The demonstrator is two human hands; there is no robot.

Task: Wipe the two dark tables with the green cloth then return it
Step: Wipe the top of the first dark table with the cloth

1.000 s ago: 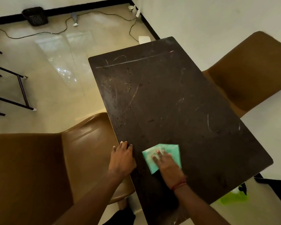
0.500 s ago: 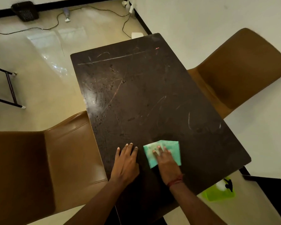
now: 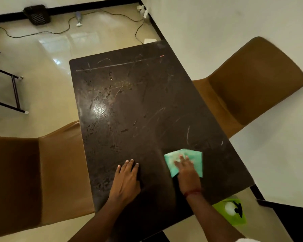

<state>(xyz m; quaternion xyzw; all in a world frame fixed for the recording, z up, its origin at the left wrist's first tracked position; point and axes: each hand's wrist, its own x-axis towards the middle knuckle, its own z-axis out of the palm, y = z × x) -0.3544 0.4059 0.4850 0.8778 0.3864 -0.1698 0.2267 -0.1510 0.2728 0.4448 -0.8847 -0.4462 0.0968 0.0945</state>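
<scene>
Head view: dark table (image 3: 147, 105), scratched, between two brown chairs (image 3: 42, 172). Green cloth (image 3: 191, 159) flat on its near right part, under right hand (image 3: 187, 172), fingers spread, blurred. Left hand (image 3: 126, 180) flat on tabletop, beside cloth, apart.

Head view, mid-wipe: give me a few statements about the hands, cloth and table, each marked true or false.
1. The right hand presses flat on the green cloth. True.
2. The left hand also holds a cloth. False: it rests bare and flat on the dark table.
3. The cloth lies near the table's far end. False: it is at the near end, towards the right edge.
4. A brown chair stands at the table's right side. True.
5. The tabletop is spotless. False: scratches and smears show across it.
</scene>
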